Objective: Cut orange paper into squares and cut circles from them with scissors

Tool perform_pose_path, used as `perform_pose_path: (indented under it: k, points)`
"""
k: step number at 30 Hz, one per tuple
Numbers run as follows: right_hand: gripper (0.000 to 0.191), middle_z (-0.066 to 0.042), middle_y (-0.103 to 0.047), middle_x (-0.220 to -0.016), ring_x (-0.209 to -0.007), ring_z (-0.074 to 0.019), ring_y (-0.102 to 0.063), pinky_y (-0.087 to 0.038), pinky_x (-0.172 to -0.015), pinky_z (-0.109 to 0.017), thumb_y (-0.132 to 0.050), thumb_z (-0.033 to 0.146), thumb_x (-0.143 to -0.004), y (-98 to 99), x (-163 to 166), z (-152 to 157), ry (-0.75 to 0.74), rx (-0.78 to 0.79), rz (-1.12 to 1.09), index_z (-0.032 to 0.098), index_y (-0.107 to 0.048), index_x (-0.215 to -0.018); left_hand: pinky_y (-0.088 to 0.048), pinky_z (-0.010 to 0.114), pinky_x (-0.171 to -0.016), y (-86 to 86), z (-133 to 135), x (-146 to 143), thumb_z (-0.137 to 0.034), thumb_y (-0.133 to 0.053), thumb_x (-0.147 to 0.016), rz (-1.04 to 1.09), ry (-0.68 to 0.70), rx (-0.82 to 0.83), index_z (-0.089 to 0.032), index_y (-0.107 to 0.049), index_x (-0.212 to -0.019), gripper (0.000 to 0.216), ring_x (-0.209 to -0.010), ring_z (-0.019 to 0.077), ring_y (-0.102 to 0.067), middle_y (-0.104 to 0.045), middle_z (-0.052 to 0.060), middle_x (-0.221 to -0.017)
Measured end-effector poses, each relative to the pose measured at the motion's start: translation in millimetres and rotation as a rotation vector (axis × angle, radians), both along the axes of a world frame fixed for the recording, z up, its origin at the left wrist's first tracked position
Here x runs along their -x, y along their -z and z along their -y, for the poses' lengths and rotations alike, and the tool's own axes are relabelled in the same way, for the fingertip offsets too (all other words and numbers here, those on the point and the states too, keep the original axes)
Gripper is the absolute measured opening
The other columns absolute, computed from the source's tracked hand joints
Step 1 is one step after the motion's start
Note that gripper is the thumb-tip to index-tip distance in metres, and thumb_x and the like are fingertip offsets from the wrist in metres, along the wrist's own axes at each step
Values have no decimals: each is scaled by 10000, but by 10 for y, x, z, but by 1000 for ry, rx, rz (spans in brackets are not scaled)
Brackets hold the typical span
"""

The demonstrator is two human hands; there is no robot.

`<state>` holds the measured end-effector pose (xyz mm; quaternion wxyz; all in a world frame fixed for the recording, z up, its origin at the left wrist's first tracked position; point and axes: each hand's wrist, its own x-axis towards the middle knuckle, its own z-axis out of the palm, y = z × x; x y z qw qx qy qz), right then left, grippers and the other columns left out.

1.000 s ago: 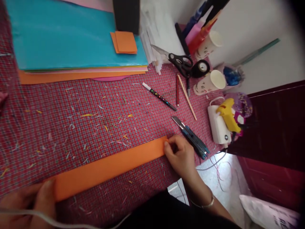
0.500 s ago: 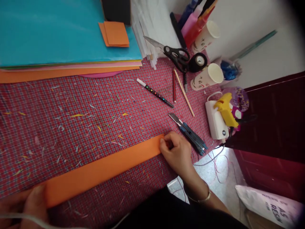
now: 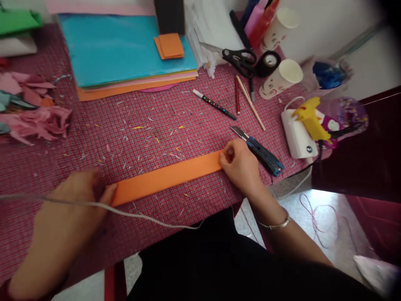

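Observation:
A long orange paper strip (image 3: pixel 166 177) lies across the checked tablecloth, stretched between my two hands. My right hand (image 3: pixel 239 165) pinches its right end between thumb and fingers. At the other end, my left hand (image 3: pixel 75 205) holds the strip with the thumb along the near side; its fingertips are slightly blurred. Just beyond my right hand lie blue-handled craft knives (image 3: pixel 261 152), one with its blade out. A black dotted pen (image 3: pixel 214 104) with a white end rests farther back.
A stack of coloured paper (image 3: pixel 125 50) bears small orange squares (image 3: pixel 171 46). Black-handled scissors (image 3: pixel 239 58), black tape (image 3: pixel 268 63), and a paper cup (image 3: pixel 282 79) stand at the back right, near a yellow glue gun (image 3: pixel 311 119). Pink paper scraps (image 3: pixel 40 121) lie left. A white cord (image 3: pixel 134 215) crosses the near side.
The view has shifted left and back, so more of my left hand and the table's left side shows. Both hands still hold the strip's ends.

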<state>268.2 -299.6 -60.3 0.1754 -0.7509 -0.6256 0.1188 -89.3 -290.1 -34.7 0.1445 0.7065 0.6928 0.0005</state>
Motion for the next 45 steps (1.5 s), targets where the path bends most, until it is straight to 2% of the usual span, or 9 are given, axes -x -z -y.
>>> perform_pose_path:
  k: [3, 6, 10, 15, 19, 25, 34, 40, 45]
  points:
    - [98, -89, -566, -912, -806, -222, -529, -391, -701, -349, -500, 135, -823, -1, 3, -16, -108, -78, 141, 183, -553, -890, -327, 597, -1078, -86, -43, -109, -277, -492, -931, -157, 431, -199, -239, -383, -1409, 492, -1357, 374, -397, -382, 125, -1517]
    - [165, -95, -584, -903, -847, -242, -519, -364, -735, -365, -439, 95, -884, -25, 16, -56, -342, -55, 312, 182, -579, -873, -182, 611, -1157, -28, -40, -143, -102, -409, -948, -102, 720, -257, -320, -390, -1410, 512, -1462, 330, -225, -254, 58, -1599]
    - [219, -100, -608, -917, -824, -229, -509, -369, -752, -342, -394, 88, -945, -92, 39, -121, -640, 5, 427, 165, -592, -896, -182, 653, -1138, 70, -29, -130, 2, -350, -931, -11, 888, -188, -382, -343, -1441, 638, -1467, 318, -205, -260, -2, -1599]
    - [194, -127, -619, -957, -813, -234, -533, -383, -716, -333, -414, 72, -932, -186, 90, -106, -731, 61, 530, 117, -601, -954, -159, 643, -1155, 82, -61, -120, 5, -368, -910, -23, 1023, -186, -421, -292, -1465, 704, -1477, 294, -176, -259, -14, -1598]
    - [267, -146, -629, -960, -784, -242, -557, -373, -612, -323, -441, 116, -932, -235, 191, 51, -681, 64, 608, 129, -596, -1150, -126, 597, -1187, 92, -149, -166, 18, -336, -874, 61, 1069, -148, -399, -401, -1416, 687, -1467, 233, -229, -363, -33, -1551]
    - [740, -182, -654, -1061, -879, -302, -583, -400, -579, -305, -719, 553, -772, -231, 387, 315, -676, 28, 498, 303, -464, -1420, -306, 411, -1151, 46, 20, -531, -74, -347, -856, 37, 1018, 98, -159, -569, -1300, 504, -1383, 228, -412, -488, 124, -1461]
    - [744, -255, -589, -1259, -1064, -445, -587, -488, -709, -467, -779, 582, -682, -199, 508, 308, -610, 135, 431, 307, -566, -1339, -457, 493, -888, 18, 481, -1118, -704, -592, -751, -176, 725, -152, -160, -348, -1485, 946, -1072, 392, -535, -568, 221, -1194]
    - [839, -256, -451, -1442, -1222, -502, -495, -493, -832, -569, -696, 629, -746, -193, 468, 403, -626, 161, 513, 326, -397, -1469, -441, 508, -946, 89, 549, -1153, -750, -558, -736, -151, 663, -201, -119, -451, -1421, 937, -1144, 413, -501, -548, 225, -1261]
    - [867, -253, -239, -1570, -1431, -456, -228, -279, -1109, -580, -617, 617, -822, -42, 148, 566, -636, 104, 454, 167, -332, -1506, -406, 506, -1046, 155, 609, -838, -788, -430, -779, -143, 606, -189, -42, -478, -1378, 958, -1296, 406, -431, -481, 240, -1413]
